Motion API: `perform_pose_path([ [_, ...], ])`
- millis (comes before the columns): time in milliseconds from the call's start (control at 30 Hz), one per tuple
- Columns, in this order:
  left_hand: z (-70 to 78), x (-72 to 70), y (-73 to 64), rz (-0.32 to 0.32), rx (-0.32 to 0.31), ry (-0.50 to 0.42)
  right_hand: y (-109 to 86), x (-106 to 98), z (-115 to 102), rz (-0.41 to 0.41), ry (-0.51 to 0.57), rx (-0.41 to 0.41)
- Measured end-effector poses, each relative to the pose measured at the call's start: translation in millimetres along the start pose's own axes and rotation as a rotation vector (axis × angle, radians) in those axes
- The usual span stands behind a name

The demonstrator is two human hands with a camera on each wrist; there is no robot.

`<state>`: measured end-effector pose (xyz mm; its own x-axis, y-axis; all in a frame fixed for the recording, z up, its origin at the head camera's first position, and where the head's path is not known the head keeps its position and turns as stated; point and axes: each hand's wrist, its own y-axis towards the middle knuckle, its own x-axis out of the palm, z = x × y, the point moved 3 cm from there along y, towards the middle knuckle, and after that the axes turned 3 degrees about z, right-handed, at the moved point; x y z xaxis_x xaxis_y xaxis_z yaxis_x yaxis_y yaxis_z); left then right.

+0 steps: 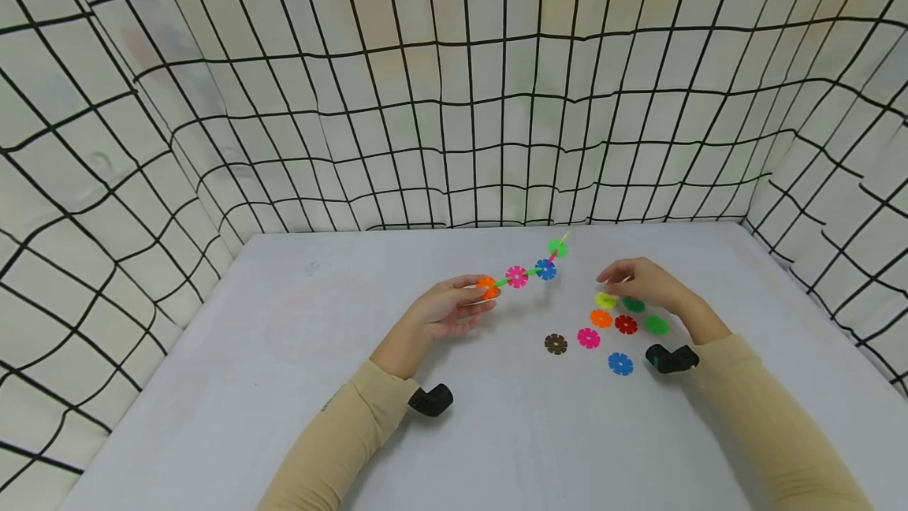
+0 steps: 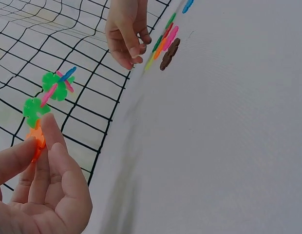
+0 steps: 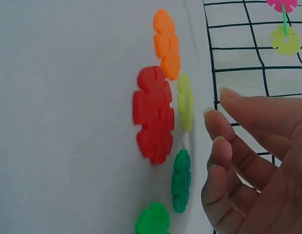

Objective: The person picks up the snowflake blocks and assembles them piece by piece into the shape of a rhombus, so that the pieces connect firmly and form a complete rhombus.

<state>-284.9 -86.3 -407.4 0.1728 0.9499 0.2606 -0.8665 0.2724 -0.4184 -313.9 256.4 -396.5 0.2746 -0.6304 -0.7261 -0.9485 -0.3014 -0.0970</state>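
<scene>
My left hand (image 1: 452,308) pinches an orange notched plastic disc (image 2: 38,138) between thumb and fingers. That disc ends a chain of interlocking discs held above the table, among them a pink disc (image 1: 516,277), a blue disc (image 1: 545,270) and a green disc (image 1: 558,248). To the right, my right hand (image 1: 641,284) hovers over loose discs, its fingers loosely bent and a gap between thumb and index finger. Nothing is in it. Nearest to it lie a yellow disc (image 3: 185,102) and a dark green disc (image 3: 181,181); a red disc (image 3: 155,115) is close by.
Other loose discs lie on the white table (image 1: 284,385): orange (image 1: 600,318), pink (image 1: 588,338), brown (image 1: 556,344), blue (image 1: 620,363) and bright green (image 1: 656,325). A black grid net (image 1: 468,93) over white sheeting stands along the back and sides.
</scene>
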Motion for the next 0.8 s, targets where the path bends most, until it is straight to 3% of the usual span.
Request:
perform_pose_path([
  [233, -1.0, -0.8, -0.2, -0.014, 0.0, 0.01, -5.1, 0.7, 2.4, -0.027, -0.051, -0.031],
  [500, -1.2, -1.5, -1.6, -0.017, 0.003, 0.019, -5.4, 5.7, 1.0, -0.036, -0.088, 0.03],
  [800, -1.1, 1.0, -2.7, -0.013, 0.011, 0.034, -6.2, 9.2, -1.2, -0.005, -0.059, 0.015],
])
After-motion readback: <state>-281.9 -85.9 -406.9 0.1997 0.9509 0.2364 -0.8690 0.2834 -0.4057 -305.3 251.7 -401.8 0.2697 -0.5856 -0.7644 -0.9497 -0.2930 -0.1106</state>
